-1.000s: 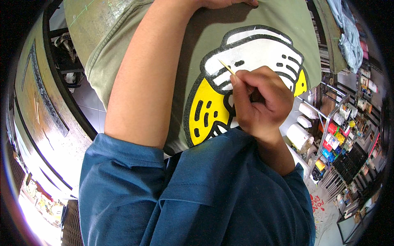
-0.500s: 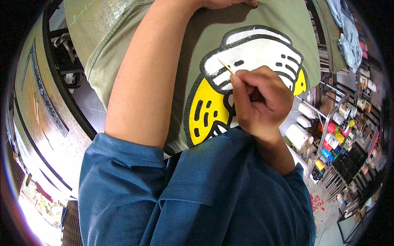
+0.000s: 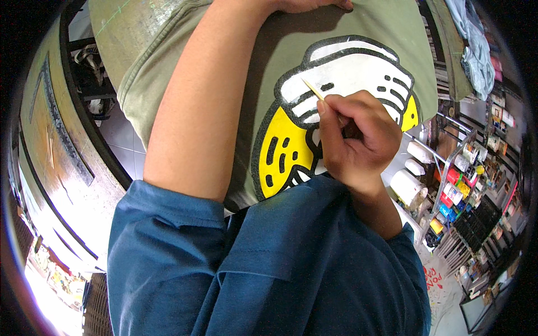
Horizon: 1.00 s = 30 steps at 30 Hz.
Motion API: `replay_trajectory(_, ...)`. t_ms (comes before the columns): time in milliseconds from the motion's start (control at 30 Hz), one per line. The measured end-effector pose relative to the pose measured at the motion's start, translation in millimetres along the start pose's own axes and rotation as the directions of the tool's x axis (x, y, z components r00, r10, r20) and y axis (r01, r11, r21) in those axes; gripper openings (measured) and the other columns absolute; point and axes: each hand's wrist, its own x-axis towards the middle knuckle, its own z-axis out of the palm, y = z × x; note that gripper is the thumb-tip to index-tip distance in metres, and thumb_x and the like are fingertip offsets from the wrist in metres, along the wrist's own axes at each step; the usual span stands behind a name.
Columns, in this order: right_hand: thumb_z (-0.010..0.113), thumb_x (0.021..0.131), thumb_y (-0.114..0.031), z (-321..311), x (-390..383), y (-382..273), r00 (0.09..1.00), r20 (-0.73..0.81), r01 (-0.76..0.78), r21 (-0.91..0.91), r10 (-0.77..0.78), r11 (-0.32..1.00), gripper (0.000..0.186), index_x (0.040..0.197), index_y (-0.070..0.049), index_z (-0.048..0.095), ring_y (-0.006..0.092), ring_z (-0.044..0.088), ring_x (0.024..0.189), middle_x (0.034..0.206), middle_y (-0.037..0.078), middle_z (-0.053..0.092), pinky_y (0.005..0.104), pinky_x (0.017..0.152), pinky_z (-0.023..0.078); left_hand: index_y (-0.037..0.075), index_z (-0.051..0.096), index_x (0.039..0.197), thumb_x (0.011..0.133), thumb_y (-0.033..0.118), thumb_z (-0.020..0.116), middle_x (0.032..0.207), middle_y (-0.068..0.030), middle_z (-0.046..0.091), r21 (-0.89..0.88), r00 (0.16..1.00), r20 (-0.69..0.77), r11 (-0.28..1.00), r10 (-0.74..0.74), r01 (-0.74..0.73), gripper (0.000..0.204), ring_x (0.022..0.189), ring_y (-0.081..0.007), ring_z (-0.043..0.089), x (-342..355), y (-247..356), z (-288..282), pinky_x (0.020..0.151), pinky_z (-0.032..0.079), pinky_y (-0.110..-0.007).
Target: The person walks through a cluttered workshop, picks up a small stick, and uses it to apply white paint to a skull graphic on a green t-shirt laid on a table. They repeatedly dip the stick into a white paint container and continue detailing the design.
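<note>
An olive-green shirt (image 3: 269, 50) lies spread over a board in front of me. It bears a cartoon print (image 3: 358, 75) in white and yellow with thick black outlines. Between thumb and fingers, my right hand (image 3: 361, 134) pinches a wooden toothpick (image 3: 312, 89). The toothpick's tip points up and left over the white part, beside a short black mark; whether it touches is unclear. My left hand (image 3: 311, 4) rests on the cloth above the print at the top edge. That hand is partly cut off, its visible fingers stretched out to the right.
Another long board (image 3: 67, 162) stands to the left, with a dark strip on it. On the right, a metal rack (image 3: 443, 159) stands by white tubs (image 3: 408, 187) and several coloured paint containers (image 3: 453, 193). A light-blue cloth (image 3: 476, 61) hangs at the upper right.
The toothpick and my right hand have shifted very slightly to the right. My left arm and the shirt look almost unchanged.
</note>
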Motion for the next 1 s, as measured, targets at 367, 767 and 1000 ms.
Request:
replay_trajectory(367, 0.076, 0.079, 0.002, -8.2, -2.3, 4.8, 0.998, -0.042, -0.046, 0.14, 0.053, 0.989, 0.01, 0.086, -0.003, 0.071, 0.0132, 0.057, 0.053, 0.067, 0.008, 0.064, 0.0242, 0.049, 0.042, 0.004, 0.058, 0.063, 0.073, 0.008, 0.084, 0.059, -0.0022, 0.057, -0.106, 0.997, -0.007, 0.991, 0.081, -0.081, 0.027, 0.058, -0.011, 0.052, 10.8, -21.7, 12.8, 0.055, 0.042, -0.03)
replay_trajectory(767, 0.068, 0.085, 0.013, -59.4, -26.5, 25.8, 0.906, 0.002, -0.205, 0.877, 0.422, 0.435, 0.011, 0.095, 0.008, 0.069, 0.0123, 0.063, 0.08, 0.088, 0.009, 0.069, 0.0228, 0.073, 0.049, 0.007, 0.059, 0.067, 0.077, 0.004, 0.083, 0.062, 0.0062, 0.054, -0.17, 0.999, 0.018, 0.985, 0.035, -0.032, 0.026, 0.056, -0.0039, 0.046, 14.4, -36.2, 14.9, 0.051, 0.036, -0.023)
replay_trajectory(1000, 0.07, 0.086, 0.009, -67.9, -36.7, 42.9, 0.927, -0.05, -0.16, 0.844, 0.372, 0.512, 0.012, 0.098, 0.006, 0.07, 0.0119, 0.063, 0.086, 0.091, 0.009, 0.069, 0.0235, 0.076, 0.048, 0.006, 0.064, 0.071, 0.078, 0.008, 0.084, 0.07, 0.004, 0.06, -0.034, 0.995, -0.042, 0.995, 0.087, -0.088, 0.021, 0.064, -0.0062, 0.052, 14.7, -30.3, 11.2, 0.059, 0.042, -0.025)
